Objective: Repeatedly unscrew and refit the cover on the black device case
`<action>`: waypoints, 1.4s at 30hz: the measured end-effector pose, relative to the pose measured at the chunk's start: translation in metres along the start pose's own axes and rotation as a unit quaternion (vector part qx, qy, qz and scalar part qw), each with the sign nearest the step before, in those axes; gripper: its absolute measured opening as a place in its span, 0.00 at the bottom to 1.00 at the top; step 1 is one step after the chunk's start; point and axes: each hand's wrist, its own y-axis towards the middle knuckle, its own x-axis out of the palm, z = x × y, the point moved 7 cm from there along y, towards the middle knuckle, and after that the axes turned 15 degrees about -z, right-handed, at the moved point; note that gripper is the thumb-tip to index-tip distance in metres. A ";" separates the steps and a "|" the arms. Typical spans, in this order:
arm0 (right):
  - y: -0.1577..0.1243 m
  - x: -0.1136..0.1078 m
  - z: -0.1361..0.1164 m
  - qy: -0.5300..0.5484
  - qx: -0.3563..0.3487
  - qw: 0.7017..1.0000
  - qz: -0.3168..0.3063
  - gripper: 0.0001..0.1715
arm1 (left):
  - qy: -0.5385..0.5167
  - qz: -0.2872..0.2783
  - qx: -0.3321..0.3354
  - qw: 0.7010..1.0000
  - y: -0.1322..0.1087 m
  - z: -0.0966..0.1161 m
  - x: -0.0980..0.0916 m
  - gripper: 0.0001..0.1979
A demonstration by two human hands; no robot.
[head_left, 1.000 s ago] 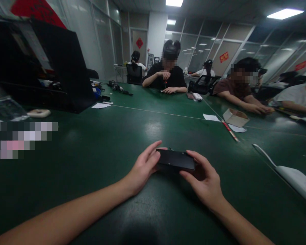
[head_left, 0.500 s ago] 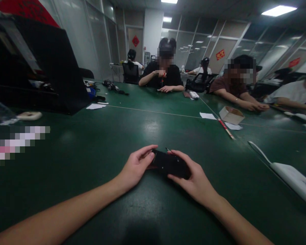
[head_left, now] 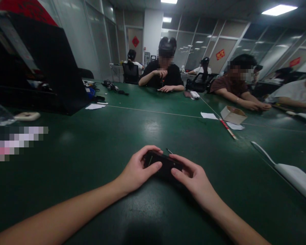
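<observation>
Both hands [head_left: 134, 172] [head_left: 195, 178] pinch a black box [head_left: 166, 167] over the glossy green counter [head_left: 91, 143]; ceiling lights [head_left: 279, 10] shine; people [head_left: 170, 76] sit beyond.

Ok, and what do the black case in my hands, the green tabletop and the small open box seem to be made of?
Black case: plastic or painted metal, from its flat, dark, mostly matte face; I can't tell which.
Green tabletop: perhaps rubber matting or laminate, smooth and faintly glossy, given its blurred glare.
Small open box: probably cardboard, given its thin, pale, dull walls.
</observation>
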 end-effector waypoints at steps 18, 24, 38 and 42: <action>0.009 0.009 0.009 -0.006 0.022 0.999 -0.031 0.37 | -0.182 -0.027 -0.008 0.983 0.015 -0.019 0.003 0.27; 0.009 0.014 0.006 0.020 0.010 0.999 -0.049 0.35 | -0.201 -0.025 0.018 0.979 0.015 -0.015 0.003 0.31; -0.008 -0.018 -0.029 -0.561 -0.072 0.824 0.035 0.29 | -0.219 -0.055 -0.063 0.972 0.015 -0.023 0.004 0.23; -0.003 -0.034 -0.020 -0.585 -0.010 0.811 -0.013 0.20 | -0.252 -0.033 -0.067 0.965 0.016 -0.024 -0.002 0.20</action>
